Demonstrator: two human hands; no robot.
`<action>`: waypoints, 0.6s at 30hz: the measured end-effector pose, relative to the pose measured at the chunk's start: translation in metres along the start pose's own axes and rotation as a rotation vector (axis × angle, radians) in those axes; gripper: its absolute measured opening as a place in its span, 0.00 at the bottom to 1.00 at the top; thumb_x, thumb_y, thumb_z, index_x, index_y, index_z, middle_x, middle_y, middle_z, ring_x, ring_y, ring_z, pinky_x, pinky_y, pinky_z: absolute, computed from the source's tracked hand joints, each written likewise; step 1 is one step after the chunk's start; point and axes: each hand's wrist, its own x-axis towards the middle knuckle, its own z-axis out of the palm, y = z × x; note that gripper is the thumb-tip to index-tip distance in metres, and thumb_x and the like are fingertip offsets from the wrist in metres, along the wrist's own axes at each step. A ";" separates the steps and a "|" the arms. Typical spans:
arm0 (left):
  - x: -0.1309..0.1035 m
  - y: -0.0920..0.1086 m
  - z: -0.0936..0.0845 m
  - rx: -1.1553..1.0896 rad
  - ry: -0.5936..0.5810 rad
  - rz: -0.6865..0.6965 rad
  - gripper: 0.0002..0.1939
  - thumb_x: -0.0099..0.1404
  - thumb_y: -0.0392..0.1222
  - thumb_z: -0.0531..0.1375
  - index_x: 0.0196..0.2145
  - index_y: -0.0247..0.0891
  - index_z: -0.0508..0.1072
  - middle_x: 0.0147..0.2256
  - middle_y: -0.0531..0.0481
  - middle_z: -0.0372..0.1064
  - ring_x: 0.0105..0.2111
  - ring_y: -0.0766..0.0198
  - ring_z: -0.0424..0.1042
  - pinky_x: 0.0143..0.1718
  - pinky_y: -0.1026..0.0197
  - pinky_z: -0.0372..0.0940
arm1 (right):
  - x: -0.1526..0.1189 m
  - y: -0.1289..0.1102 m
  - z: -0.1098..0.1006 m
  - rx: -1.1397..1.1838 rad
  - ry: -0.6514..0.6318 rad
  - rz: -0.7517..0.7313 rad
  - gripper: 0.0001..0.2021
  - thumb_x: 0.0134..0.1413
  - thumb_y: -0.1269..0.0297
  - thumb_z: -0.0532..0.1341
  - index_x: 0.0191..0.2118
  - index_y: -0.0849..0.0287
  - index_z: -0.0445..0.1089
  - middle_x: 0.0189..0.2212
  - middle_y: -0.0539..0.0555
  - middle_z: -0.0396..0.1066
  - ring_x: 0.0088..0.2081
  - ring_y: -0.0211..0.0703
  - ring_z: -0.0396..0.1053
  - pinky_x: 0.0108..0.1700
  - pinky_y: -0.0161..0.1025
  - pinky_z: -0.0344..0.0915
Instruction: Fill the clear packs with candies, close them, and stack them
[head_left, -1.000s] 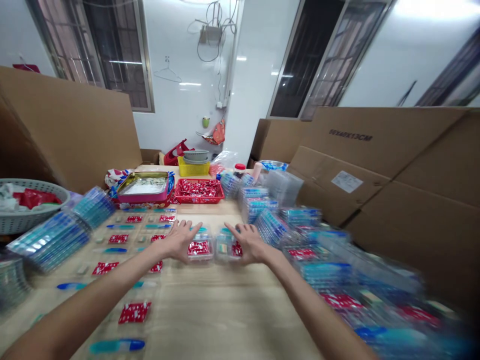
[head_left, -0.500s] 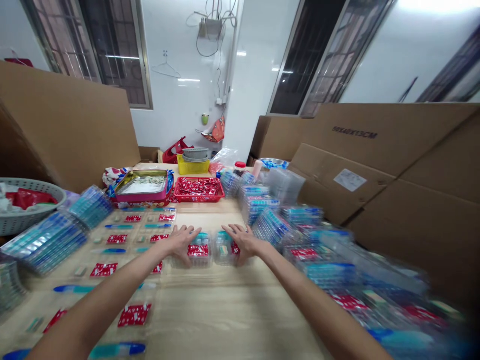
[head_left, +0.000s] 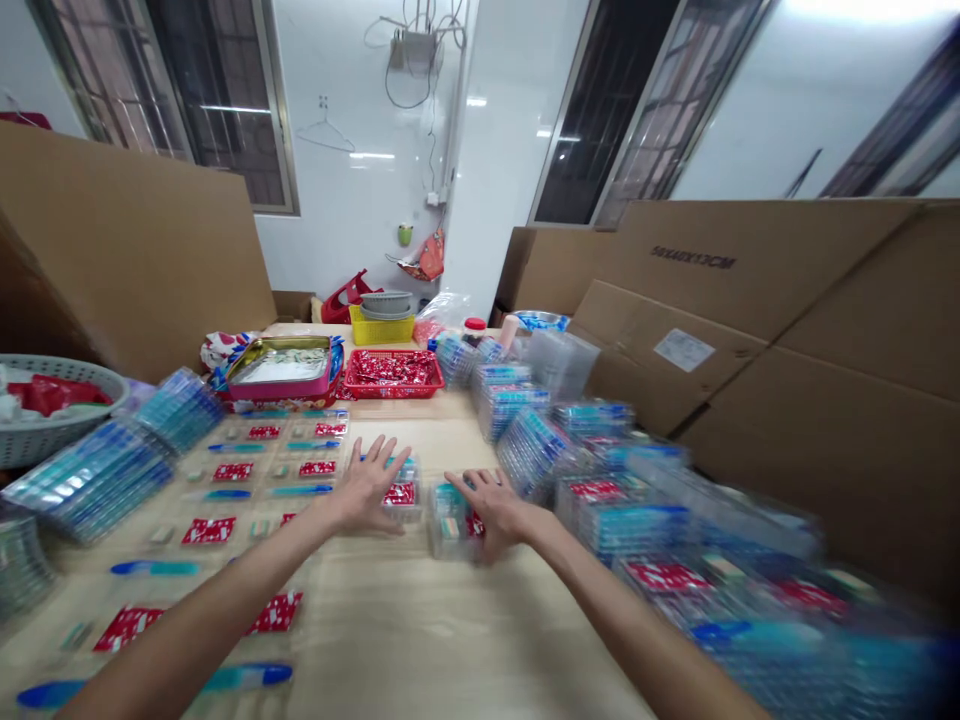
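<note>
My left hand (head_left: pixel 369 492) is spread open over the left edge of a clear plastic pack (head_left: pixel 401 493) holding a red patterned packet and a blue-green pen. Whether its fingertips touch the pack cannot be told. My right hand (head_left: pixel 496 512) curves over the right side of a second clear pack (head_left: pixel 448 522) and grips it; this one shows a small pale block and part of a red packet. A narrow gap of bare table separates the two packs. To the left lie rows of open clear trays with red packets (head_left: pixel 208 530), pale blocks and blue pens (head_left: pixel 154 568).
Stacks of filled clear packs (head_left: pixel 536 455) crowd the right side, beside large cardboard boxes (head_left: pixel 825 400). At the back are a red basket (head_left: pixel 394 391) of red packets, a pink-sided tray (head_left: pixel 281 392) and a yellow basket (head_left: pixel 382 332). Stacked packs (head_left: pixel 90 480) and a grey basket (head_left: pixel 60 440) stand left.
My left hand has lifted and spread its fingers off the left pack. My right hand has drawn the right pack slightly closer to me, widening the gap between the packs.
</note>
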 end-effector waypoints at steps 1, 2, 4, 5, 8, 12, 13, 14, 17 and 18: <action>-0.010 0.015 0.003 -0.068 0.095 -0.022 0.49 0.47 0.58 0.64 0.61 0.34 0.52 0.61 0.31 0.50 0.61 0.40 0.47 0.60 0.35 0.38 | -0.012 -0.006 0.005 0.011 0.012 -0.003 0.66 0.20 0.51 0.72 0.66 0.56 0.34 0.59 0.69 0.50 0.58 0.68 0.48 0.58 0.66 0.36; -0.020 0.031 0.007 -0.165 0.162 -0.062 0.38 0.55 0.55 0.59 0.59 0.33 0.56 0.57 0.33 0.58 0.59 0.45 0.54 0.60 0.40 0.44 | -0.023 -0.012 0.010 0.026 0.022 -0.006 0.67 0.19 0.51 0.73 0.66 0.56 0.34 0.60 0.69 0.50 0.59 0.68 0.48 0.59 0.66 0.35; -0.040 0.063 0.022 -0.426 0.227 -0.201 0.31 0.59 0.53 0.54 0.56 0.31 0.59 0.53 0.34 0.62 0.55 0.49 0.59 0.58 0.46 0.52 | -0.045 -0.024 0.018 0.063 0.032 -0.012 0.68 0.18 0.51 0.73 0.66 0.57 0.34 0.61 0.71 0.48 0.61 0.69 0.46 0.59 0.66 0.32; -0.048 0.078 0.031 -0.573 0.185 -0.265 0.33 0.58 0.53 0.54 0.56 0.29 0.58 0.54 0.33 0.61 0.54 0.50 0.61 0.56 0.49 0.55 | -0.055 -0.029 0.022 0.086 0.035 -0.020 0.68 0.17 0.51 0.73 0.66 0.57 0.34 0.62 0.71 0.46 0.62 0.69 0.43 0.60 0.66 0.30; -0.061 0.109 0.056 -0.832 0.093 -0.466 0.40 0.54 0.52 0.57 0.58 0.22 0.53 0.58 0.29 0.54 0.59 0.49 0.54 0.60 0.52 0.50 | -0.081 -0.036 0.033 0.211 0.096 -0.038 0.67 0.18 0.46 0.71 0.66 0.58 0.36 0.66 0.70 0.36 0.65 0.69 0.34 0.60 0.66 0.26; -0.057 0.126 0.075 -1.036 0.068 -0.710 0.45 0.56 0.52 0.56 0.62 0.22 0.43 0.65 0.33 0.40 0.65 0.53 0.39 0.64 0.57 0.39 | -0.103 -0.029 0.063 0.620 0.528 0.173 0.52 0.37 0.41 0.63 0.66 0.61 0.42 0.66 0.64 0.39 0.66 0.58 0.35 0.64 0.57 0.35; -0.056 0.128 0.077 -1.081 0.064 -0.754 0.45 0.57 0.52 0.55 0.62 0.23 0.41 0.65 0.34 0.37 0.65 0.54 0.37 0.64 0.58 0.38 | -0.105 -0.026 0.073 0.778 0.641 0.290 0.49 0.41 0.41 0.61 0.65 0.63 0.44 0.66 0.64 0.42 0.66 0.56 0.39 0.64 0.55 0.38; -0.054 0.130 0.080 -1.120 0.058 -0.786 0.44 0.59 0.52 0.54 0.63 0.23 0.40 0.66 0.36 0.35 0.65 0.55 0.35 0.64 0.58 0.36 | -0.105 -0.025 0.083 0.951 0.713 0.402 0.48 0.43 0.40 0.59 0.65 0.64 0.46 0.65 0.64 0.45 0.65 0.56 0.43 0.64 0.54 0.41; -0.051 0.137 0.089 -1.195 0.049 -0.813 0.40 0.63 0.52 0.49 0.63 0.25 0.40 0.66 0.38 0.33 0.65 0.57 0.34 0.64 0.57 0.34 | -0.100 -0.028 0.106 1.445 0.688 0.564 0.43 0.42 0.39 0.60 0.61 0.61 0.56 0.62 0.61 0.54 0.63 0.56 0.49 0.62 0.51 0.51; -0.051 0.139 0.093 -1.209 0.059 -0.811 0.39 0.63 0.52 0.47 0.64 0.25 0.40 0.66 0.38 0.34 0.65 0.58 0.34 0.64 0.58 0.34 | -0.098 -0.032 0.110 1.571 0.657 0.557 0.41 0.42 0.39 0.61 0.59 0.60 0.60 0.61 0.59 0.57 0.63 0.56 0.50 0.62 0.50 0.52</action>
